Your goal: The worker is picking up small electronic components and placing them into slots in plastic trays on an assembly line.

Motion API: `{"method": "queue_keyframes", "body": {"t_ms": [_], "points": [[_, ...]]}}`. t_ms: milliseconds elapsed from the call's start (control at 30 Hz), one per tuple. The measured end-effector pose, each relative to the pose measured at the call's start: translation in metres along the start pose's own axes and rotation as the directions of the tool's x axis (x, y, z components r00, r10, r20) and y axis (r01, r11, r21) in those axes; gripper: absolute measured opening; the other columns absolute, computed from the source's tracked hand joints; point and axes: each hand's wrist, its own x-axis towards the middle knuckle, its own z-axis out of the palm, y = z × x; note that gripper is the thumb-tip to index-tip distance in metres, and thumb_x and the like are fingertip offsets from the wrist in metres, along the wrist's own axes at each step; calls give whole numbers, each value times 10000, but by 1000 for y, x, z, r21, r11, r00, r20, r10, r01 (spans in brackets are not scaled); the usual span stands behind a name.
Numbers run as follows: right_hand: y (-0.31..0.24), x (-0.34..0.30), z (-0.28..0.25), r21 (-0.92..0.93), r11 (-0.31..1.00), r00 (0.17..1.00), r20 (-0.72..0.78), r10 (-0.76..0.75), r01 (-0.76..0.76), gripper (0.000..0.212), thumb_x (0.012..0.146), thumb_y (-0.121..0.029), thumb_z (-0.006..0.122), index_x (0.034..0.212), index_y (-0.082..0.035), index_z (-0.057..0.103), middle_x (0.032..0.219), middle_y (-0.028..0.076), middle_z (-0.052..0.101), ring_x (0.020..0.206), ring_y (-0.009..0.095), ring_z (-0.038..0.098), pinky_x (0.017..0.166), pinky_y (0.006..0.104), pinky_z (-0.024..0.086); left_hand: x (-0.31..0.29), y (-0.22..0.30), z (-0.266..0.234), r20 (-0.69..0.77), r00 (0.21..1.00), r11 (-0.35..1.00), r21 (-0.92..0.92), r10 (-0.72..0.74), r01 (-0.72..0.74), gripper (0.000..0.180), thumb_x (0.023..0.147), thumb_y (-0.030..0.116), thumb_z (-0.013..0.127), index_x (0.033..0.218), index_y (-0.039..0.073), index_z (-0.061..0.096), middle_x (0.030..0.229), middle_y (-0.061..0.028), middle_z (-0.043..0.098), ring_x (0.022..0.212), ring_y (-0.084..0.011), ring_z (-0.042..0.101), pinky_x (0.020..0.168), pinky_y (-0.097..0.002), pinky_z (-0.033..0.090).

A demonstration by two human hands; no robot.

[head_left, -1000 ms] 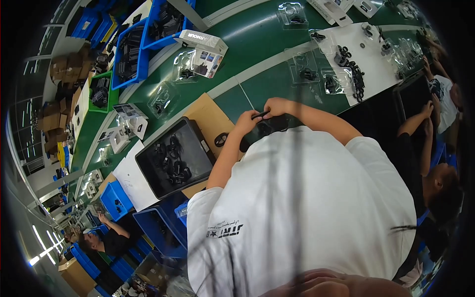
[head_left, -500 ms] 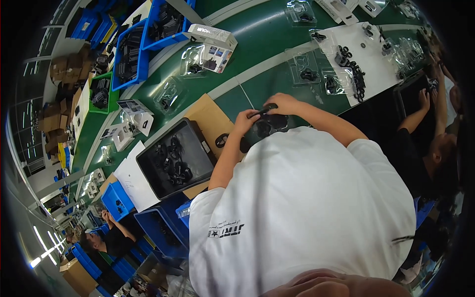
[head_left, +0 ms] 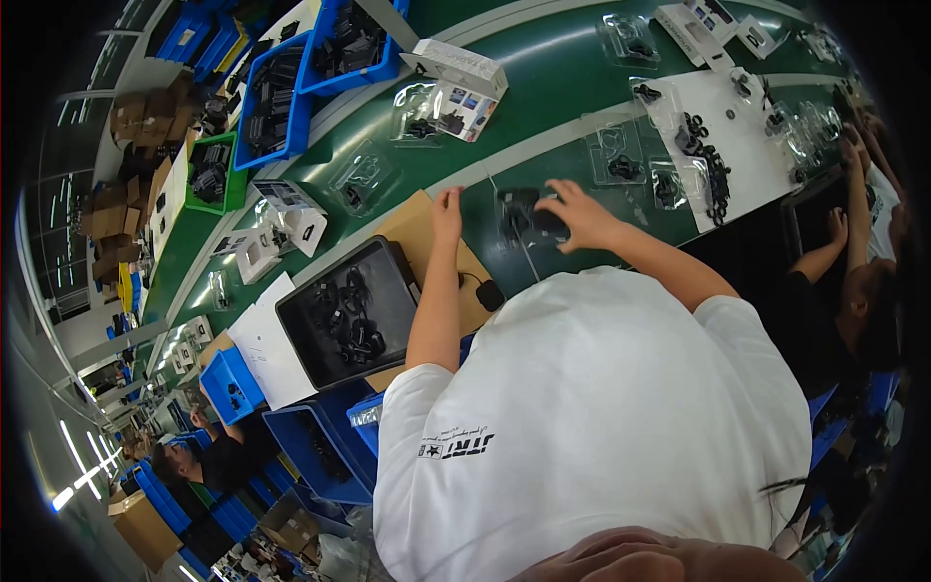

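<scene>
The black, blocky plastic-looking piece [head_left: 519, 208] lay on the smooth green tabletop [head_left: 475, 219], just beside the right hand [head_left: 584, 219], whose fingers were splayed and unclenched. The left hand [head_left: 447, 215] was by the flat brown cardboard sheet [head_left: 417, 221], fingers curled together; blur hid whether either hand touched anything. A sideways brush of the right fingers could have knocked the piece askew; a low left sweep could have jolted the black rectangular bin [head_left: 390, 270].
</scene>
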Motion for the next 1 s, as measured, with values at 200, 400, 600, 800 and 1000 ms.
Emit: {"method": "queue_keyframes", "body": {"t_ms": [200, 400, 600, 800, 1000], "points": [[44, 78, -54, 209, 849, 759, -381, 528, -485, 692, 592, -315, 803, 1186, -183, 473, 1264, 218, 435, 1062, 422, 483, 930, 490, 436, 55, 31, -31, -54, 990, 871, 483, 132, -90, 258, 862, 128, 545, 1086, 46, 642, 1111, -113, 643, 908, -274, 620, 816, -347, 487], [132, 143, -56, 169, 643, 561, -358, 746, -747, 689, 646, -425, 788, 1198, -176, 460, 1192, 206, 467, 1049, 419, 471, 881, 509, 452, 116, 27, -2, 107, 961, 600, 762, 254, -244, 678, 794, 228, 653, 1395, 106, 362, 1460, -181, 342, 1064, -384, 591, 868, -426, 499], [132, 138, -34, 103, 576, 502, -383, 775, -811, 747, 676, -424, 778, 1310, -253, 420, 1417, 248, 318, 1215, 444, 392, 894, 577, 451, 125, 37, 9, -69, 997, 670, 742, 20, 38, 975, 678, 399, 777, 1440, 91, 253, 1353, -201, 394, 976, -365, 624, 802, -428, 528], [101, 117, -27, 72, 716, 545, -597, 589, -694, 771, 742, -289, 726, 1419, -254, 361, 1477, 246, 296, 1311, 436, 348, 996, 512, 404, 99, 60, 16, -143, 990, 708, 698, -7, 106, 871, 632, 338, 792, 1340, 67, 364, 1162, -186, 457, 886, -365, 613, 758, -444, 532], [-25, 41, -20, 107, 987, 769, -619, 163, -123, 492, 812, -47, 593, 1294, -106, 510, 1465, 123, 390, 1306, 307, 414, 1052, 382, 361, -29, 88, -18, 261, 953, 738, 610, 157, -288, 838, 584, 177, 789, 1326, 122, 401, 1184, -148, 478, 885, -379, 592, 784, -432, 512]]}}
